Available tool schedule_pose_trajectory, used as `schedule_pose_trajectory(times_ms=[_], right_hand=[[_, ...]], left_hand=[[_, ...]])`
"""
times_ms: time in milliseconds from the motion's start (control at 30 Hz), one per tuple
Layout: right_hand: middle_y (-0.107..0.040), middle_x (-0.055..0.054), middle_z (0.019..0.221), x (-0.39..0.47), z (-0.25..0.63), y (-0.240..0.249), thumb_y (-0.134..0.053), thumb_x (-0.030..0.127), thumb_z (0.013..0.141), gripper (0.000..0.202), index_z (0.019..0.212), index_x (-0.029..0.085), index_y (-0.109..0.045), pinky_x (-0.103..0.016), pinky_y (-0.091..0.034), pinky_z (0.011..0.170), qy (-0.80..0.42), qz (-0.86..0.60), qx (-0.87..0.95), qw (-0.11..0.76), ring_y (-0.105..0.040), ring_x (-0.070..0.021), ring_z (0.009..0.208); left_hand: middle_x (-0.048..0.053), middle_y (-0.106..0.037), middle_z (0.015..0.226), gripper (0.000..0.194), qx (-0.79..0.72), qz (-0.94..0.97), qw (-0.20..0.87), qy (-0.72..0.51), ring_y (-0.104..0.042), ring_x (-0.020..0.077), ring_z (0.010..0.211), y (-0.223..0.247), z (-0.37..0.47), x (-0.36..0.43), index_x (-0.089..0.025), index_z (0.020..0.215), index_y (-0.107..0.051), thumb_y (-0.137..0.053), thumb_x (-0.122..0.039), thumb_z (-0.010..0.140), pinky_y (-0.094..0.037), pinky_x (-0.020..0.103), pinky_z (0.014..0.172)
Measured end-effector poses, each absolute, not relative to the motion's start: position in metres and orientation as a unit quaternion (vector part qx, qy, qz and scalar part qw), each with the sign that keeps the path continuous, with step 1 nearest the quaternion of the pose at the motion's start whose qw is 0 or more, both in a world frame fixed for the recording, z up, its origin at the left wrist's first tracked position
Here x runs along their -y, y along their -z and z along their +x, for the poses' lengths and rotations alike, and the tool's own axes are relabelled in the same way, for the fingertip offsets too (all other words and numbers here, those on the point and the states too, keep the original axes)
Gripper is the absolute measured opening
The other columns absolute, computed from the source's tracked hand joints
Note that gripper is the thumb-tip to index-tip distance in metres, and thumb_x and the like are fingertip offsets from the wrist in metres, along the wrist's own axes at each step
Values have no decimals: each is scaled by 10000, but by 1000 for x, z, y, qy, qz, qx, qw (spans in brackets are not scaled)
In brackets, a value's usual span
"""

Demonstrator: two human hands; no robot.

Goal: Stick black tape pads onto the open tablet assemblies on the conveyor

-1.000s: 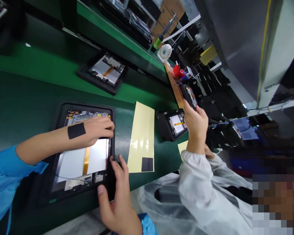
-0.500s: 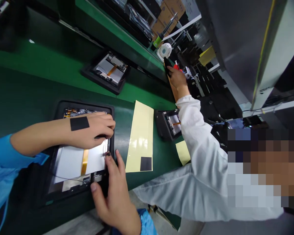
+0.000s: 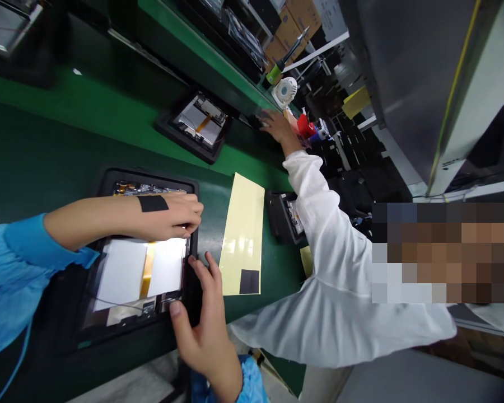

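Observation:
An opened tablet (image 3: pixel 165 274) lies in a black frame in front of me, showing silvery battery panels, an orange flat cable (image 3: pixel 147 274) and a circuit board along its far edge. My left hand (image 3: pixel 174 215) reaches across it, fingers curled together over the right side; whatever is under the fingertips is hidden. A black square patch (image 3: pixel 153 204) sticks to the back of that wrist. At the lower right corner of the tablet is my right hand (image 3: pixel 208 319), thumb and fingers apart, fingertips by the frame's edge. To the right lies a pale yellow sheet (image 3: pixel 241 229) bearing a black square (image 3: pixel 250 281).
A second opened tablet (image 3: pixel 201 124) sits on the green strip behind, another (image 3: pixel 292 215) to the right, part of one (image 3: pixel 4 33) at upper left. A co-worker's white sleeve (image 3: pixel 323 207) and hand (image 3: pixel 279 129) reach in from the right. A small white fan (image 3: pixel 285 90) stands beyond.
My right hand has shifted slightly right and up, its fingers leaving the tablet's inner edge. My left fingers have curled tighter. The co-worker's hand has moved left, onto the dark back strip.

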State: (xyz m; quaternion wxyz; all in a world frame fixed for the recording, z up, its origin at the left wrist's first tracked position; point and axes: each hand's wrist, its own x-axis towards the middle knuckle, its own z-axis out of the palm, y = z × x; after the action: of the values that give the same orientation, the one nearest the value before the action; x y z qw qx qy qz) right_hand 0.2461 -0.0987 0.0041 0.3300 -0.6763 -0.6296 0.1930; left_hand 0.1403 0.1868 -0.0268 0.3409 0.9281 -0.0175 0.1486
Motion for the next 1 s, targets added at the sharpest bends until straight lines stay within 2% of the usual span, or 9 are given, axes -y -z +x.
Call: schedule_pose_trajectory(times_ms=[100, 233, 433, 600, 733, 833, 900, 1000], right_hand=[[-547, -165, 1758, 100, 243, -8, -694, 190, 1069, 840, 1804, 270, -296, -620, -479, 1345, -186, -682, 640, 302, -349, -381, 1746], [-487, -158, 1805, 102, 238, -13, -701, 203, 1077, 877, 1825, 272, -248, -610, -494, 1338, -193, -683, 645, 284, -339, -382, 1749], [-444, -161, 1832, 89, 242, -8, -700, 241, 1091, 850, 1822, 247, -265, -614, -461, 1358, -201, -680, 643, 290, -281, -382, 1769], [-478, -175, 1809, 80, 244, -4, -706, 262, 1089, 820, 1806, 236, -308, -608, -481, 1347, -192, -683, 643, 290, -316, -386, 1757], [-441, -177, 1830, 80, 241, 2, -715, 260, 1082, 857, 1813, 253, -267, -616, -462, 1356, -189, -671, 653, 297, -298, -383, 1763], [-341, -186, 1878, 81, 240, 10, -711, 296, 1093, 850, 1814, 244, -264, -601, -449, 1361, -201, -670, 643, 312, -266, -378, 1773], [-291, -186, 1898, 79, 241, 14, -685, 331, 1116, 821, 1816, 248, -265, -589, -444, 1362, -226, -669, 622, 339, -275, -372, 1770], [-360, -169, 1875, 77, 244, 14, -625, 387, 1159, 760, 1815, 292, -254, -555, -456, 1355, -278, -649, 586, 398, -396, -334, 1728]], left_hand=[[38, -639, 902, 249, -1, 930, 324, -172, -553, 246, 891, 29, 140, -183, -199, 794, -618, -688, -95, 1009, -374, 354, 785], [57, -632, 918, 263, -9, 930, 319, -183, -539, 253, 898, 31, 141, -180, -193, 784, -586, -647, -83, 1014, -382, 366, 784], [50, -656, 955, 234, 7, 930, 317, -184, -558, 237, 932, 28, 136, -192, -194, 835, -632, -636, -123, 1057, -417, 335, 817], [45, -678, 965, 181, -18, 941, 252, -227, -561, 248, 939, 38, 133, -203, -209, 873, -658, -683, -150, 1042, -390, 365, 871], [55, -696, 1002, 159, -27, 938, 235, -254, -589, 273, 999, 36, 132, -198, -214, 967, -662, -608, -74, 1021, -402, 375, 876], [54, -709, 1020, 295, -7, 920, 281, -274, -608, 263, 1017, 28, 131, -183, -210, 960, -652, -493, 39, 962, -434, 359, 911], [35, -707, 964, 329, 25, 904, 340, -259, -613, 235, 924, 26, 132, -171, -206, 886, -637, -474, 79, 910, -456, 329, 871], [-2, -679, 834, 333, 45, 892, 385, -232, -604, 207, 792, 32, 137, -157, -202, 800, -607, -483, 106, 819, -469, 300, 782]])
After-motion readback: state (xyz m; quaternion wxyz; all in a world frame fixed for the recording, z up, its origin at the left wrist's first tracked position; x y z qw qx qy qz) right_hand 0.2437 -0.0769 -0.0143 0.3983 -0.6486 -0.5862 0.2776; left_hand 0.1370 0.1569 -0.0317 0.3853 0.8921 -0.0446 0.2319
